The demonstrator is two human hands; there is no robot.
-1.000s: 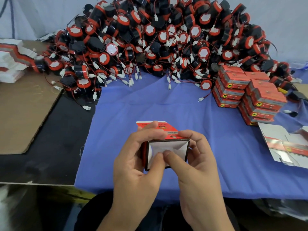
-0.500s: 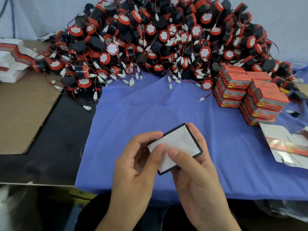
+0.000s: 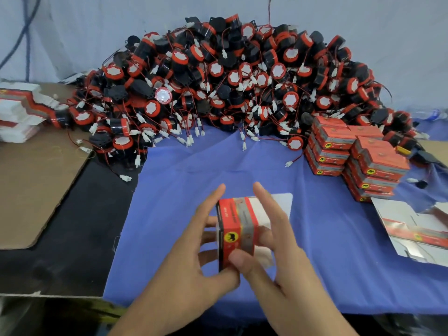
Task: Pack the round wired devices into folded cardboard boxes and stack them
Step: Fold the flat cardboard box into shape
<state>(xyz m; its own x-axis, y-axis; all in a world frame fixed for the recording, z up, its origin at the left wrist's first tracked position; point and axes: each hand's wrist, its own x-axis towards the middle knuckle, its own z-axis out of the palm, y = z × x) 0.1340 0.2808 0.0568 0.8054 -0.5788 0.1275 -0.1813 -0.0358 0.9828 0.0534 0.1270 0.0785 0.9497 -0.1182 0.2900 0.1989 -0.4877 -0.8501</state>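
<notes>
A small red cardboard box (image 3: 236,234) with a yellow animal logo is held above the blue cloth (image 3: 327,251), its white flap open to the right. My left hand (image 3: 191,258) holds its left side, thumb at the bottom corner. My right hand (image 3: 274,248) grips the right side, thumb on the red front and fingers behind the flap. A big heap of round black-and-red wired devices (image 3: 230,88) fills the back of the table. Packed red boxes (image 3: 349,154) stand stacked at the right.
Flat unfolded box blanks (image 3: 412,229) lie at the right edge. More flat blanks (image 3: 19,115) are piled at the far left, by a brown cardboard sheet (image 3: 31,180). Loose white plug ends (image 3: 244,141) trail from the heap onto the cloth.
The box has been turned in my hands: earlier its white inside faced me, now its red printed side does, with the flap out to the right. The view has dipped a little.
</notes>
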